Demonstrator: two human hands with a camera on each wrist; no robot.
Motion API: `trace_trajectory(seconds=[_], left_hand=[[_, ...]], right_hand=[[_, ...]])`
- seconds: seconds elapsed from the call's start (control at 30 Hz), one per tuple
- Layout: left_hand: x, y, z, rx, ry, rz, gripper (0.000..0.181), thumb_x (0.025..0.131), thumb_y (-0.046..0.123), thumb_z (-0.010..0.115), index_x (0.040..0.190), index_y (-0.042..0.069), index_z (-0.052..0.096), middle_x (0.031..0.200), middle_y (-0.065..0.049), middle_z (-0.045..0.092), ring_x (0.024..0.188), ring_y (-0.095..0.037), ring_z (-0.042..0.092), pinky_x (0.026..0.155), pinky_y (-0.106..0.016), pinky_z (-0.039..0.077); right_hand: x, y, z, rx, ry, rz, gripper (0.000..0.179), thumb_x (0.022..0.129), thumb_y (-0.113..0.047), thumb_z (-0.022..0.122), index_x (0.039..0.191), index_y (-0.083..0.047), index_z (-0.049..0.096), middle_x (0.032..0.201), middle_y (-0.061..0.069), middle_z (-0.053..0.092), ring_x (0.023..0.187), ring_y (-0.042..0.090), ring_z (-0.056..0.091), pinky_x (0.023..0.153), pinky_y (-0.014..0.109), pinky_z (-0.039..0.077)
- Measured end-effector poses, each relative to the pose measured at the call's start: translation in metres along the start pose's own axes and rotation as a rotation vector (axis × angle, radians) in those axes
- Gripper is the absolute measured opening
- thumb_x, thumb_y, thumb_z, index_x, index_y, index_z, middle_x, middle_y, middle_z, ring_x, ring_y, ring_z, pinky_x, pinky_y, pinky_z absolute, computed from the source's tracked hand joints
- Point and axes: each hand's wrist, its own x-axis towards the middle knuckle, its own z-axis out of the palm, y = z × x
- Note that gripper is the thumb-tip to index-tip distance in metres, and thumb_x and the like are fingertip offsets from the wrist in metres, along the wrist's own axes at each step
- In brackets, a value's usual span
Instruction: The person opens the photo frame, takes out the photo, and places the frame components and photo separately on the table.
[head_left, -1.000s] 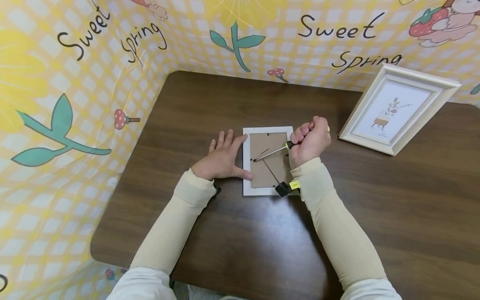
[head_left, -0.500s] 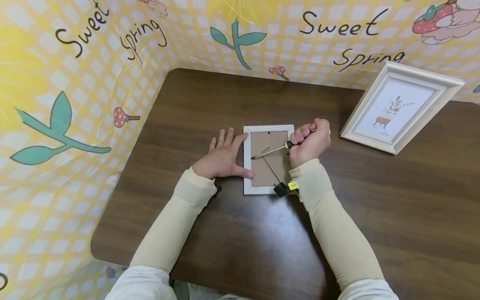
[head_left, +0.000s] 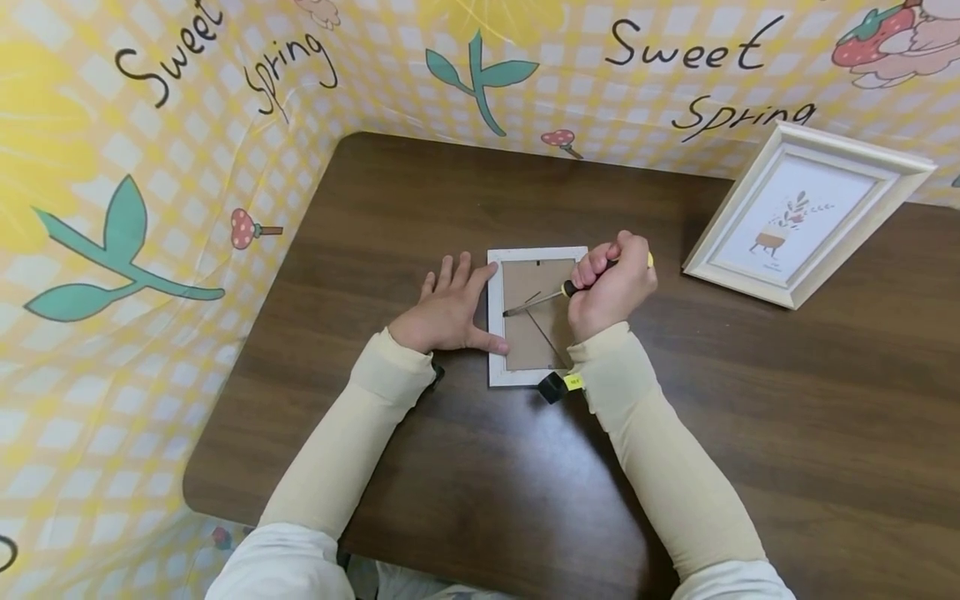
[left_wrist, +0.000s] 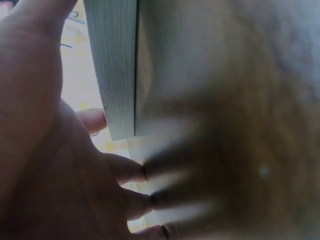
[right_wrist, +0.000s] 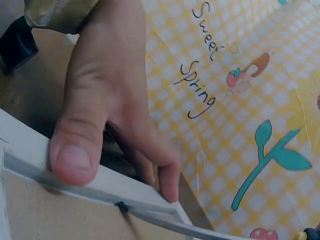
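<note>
Head view: right hand (head_left: 613, 285) grips a screwdriver (head_left: 567, 288) pointing left and nearward; splayed left hand (head_left: 447, 317) touches a face-down frame (head_left: 529, 345).

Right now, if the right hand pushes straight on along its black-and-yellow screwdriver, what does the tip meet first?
The right hand would probably drive the screwdriver into the left inner rim of the white rectangular picture frame. Whether the tip already touches is unclear. The left hand lies beyond.
</note>
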Motion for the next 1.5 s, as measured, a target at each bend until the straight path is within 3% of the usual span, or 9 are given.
trace_trajectory(seconds=[0.27, 0.5, 0.6, 0.77, 0.93, 1.03, 1.27, 1.5], left_hand=[[0.002, 0.002, -0.003, 0.017, -0.005, -0.002, 0.13, 0.069, 0.074, 0.078, 0.164, 0.026, 0.001, 0.165, -0.018, -0.016, 0.148, -0.038, -0.021, 0.117, -0.058, -0.005], [0.007, 0.004, -0.005, 0.016, 0.0, 0.044, 0.129, 0.07, 0.073, 0.078, 0.164, 0.023, 0.004, 0.166, -0.016, -0.013, 0.15, -0.036, -0.018, 0.118, -0.056, -0.004], [0.009, 0.005, -0.004, 0.018, -0.003, 0.047, 0.129, 0.07, 0.073, 0.078, 0.163, 0.023, 0.004, 0.166, -0.017, -0.012, 0.15, -0.037, -0.017, 0.118, -0.056, -0.003], [0.008, 0.006, -0.005, 0.005, -0.009, 0.039, 0.129, 0.07, 0.073, 0.078, 0.163, 0.024, 0.004, 0.166, -0.016, -0.013, 0.15, -0.035, -0.018, 0.118, -0.055, -0.005], [0.001, 0.003, -0.009, -0.024, -0.026, 0.03, 0.13, 0.071, 0.073, 0.078, 0.163, 0.024, 0.002, 0.166, -0.014, -0.017, 0.149, -0.033, -0.023, 0.117, -0.054, -0.008], [-0.003, -0.003, -0.011, -0.013, -0.037, 0.008, 0.131, 0.07, 0.074, 0.077, 0.163, 0.025, -0.001, 0.165, -0.012, -0.019, 0.148, -0.032, -0.024, 0.117, -0.054, -0.01], [-0.007, -0.01, -0.007, -0.027, -0.03, 0.011, 0.13, 0.07, 0.074, 0.078, 0.164, 0.024, 0.002, 0.166, -0.013, -0.017, 0.149, -0.033, -0.022, 0.118, -0.054, -0.008], [-0.005, -0.009, -0.001, -0.014, 0.013, 0.036, 0.128, 0.07, 0.075, 0.076, 0.164, 0.024, 0.005, 0.167, -0.013, -0.014, 0.15, -0.034, -0.018, 0.118, -0.055, -0.004]], right_hand=[[-0.018, 0.002, 0.018, -0.083, -0.058, -0.106, 0.03, 0.092, -0.007, 0.047, 0.063, -0.005, 0.042, 0.05, 0.005, 0.036, 0.04, 0.016, 0.03, 0.036, 0.025, 0.026], [-0.033, 0.007, 0.03, -0.201, -0.193, -0.253, 0.029, 0.089, -0.004, 0.048, 0.061, -0.007, 0.043, 0.051, 0.008, 0.036, 0.04, 0.019, 0.031, 0.038, 0.025, 0.028], [-0.038, 0.01, 0.034, -0.242, -0.224, -0.277, 0.028, 0.088, -0.003, 0.049, 0.061, -0.007, 0.046, 0.05, 0.008, 0.037, 0.04, 0.019, 0.032, 0.04, 0.025, 0.028], [-0.05, 0.015, 0.042, -0.266, -0.207, -0.289, 0.03, 0.092, -0.004, 0.055, 0.062, -0.009, 0.05, 0.052, 0.004, 0.041, 0.042, 0.014, 0.034, 0.041, 0.023, 0.027], [-0.062, 0.024, 0.048, -0.385, -0.196, -0.363, 0.033, 0.093, -0.009, 0.059, 0.061, -0.011, 0.051, 0.053, 0.003, 0.042, 0.044, 0.015, 0.038, 0.044, 0.024, 0.03], [-0.069, 0.029, 0.051, -0.443, -0.206, -0.364, 0.033, 0.095, -0.013, 0.059, 0.063, -0.012, 0.052, 0.054, 0.004, 0.041, 0.044, 0.016, 0.039, 0.045, 0.026, 0.033], [-0.069, 0.029, 0.048, -0.32, -0.179, -0.263, 0.031, 0.094, -0.01, 0.061, 0.065, -0.011, 0.052, 0.053, 0.003, 0.041, 0.044, 0.016, 0.036, 0.044, 0.025, 0.032], [-0.041, 0.005, 0.034, -0.2, -0.175, -0.263, 0.034, 0.096, -0.014, 0.063, 0.065, -0.008, 0.048, 0.05, 0.006, 0.043, 0.04, 0.016, 0.04, 0.039, 0.026, 0.035]])
